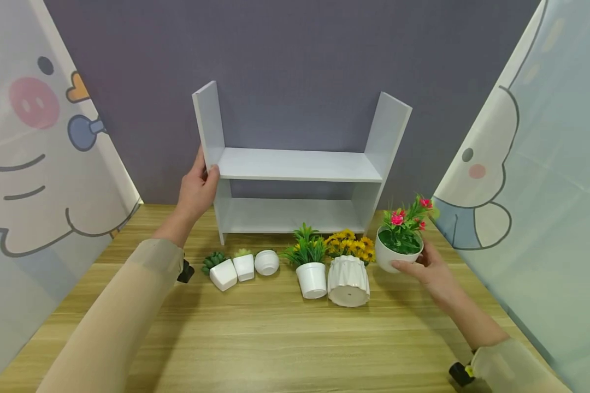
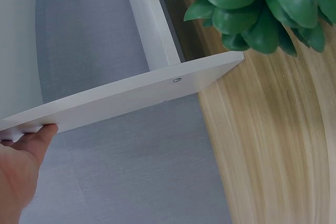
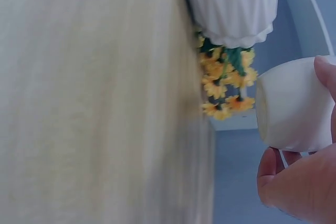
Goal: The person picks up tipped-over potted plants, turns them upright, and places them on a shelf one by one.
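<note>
Pink-flowered plant in a round white pot (image 1: 400, 240): the head view shows the right hand (image 1: 435, 273) gripping it above the wood-grain surface (image 1: 275, 341), right of a yellow-flowered plant in a fluted white pot (image 1: 349, 270); the left hand (image 1: 198, 191) grips a white two-tier shelf (image 1: 297, 165) by its left panel (image 1: 210, 120). Left wrist view: that panel near a green, thick-leaved succulent (image 2: 257, 6). Right wrist view: the right hand holds the round pot near the yellow flowers.
</note>
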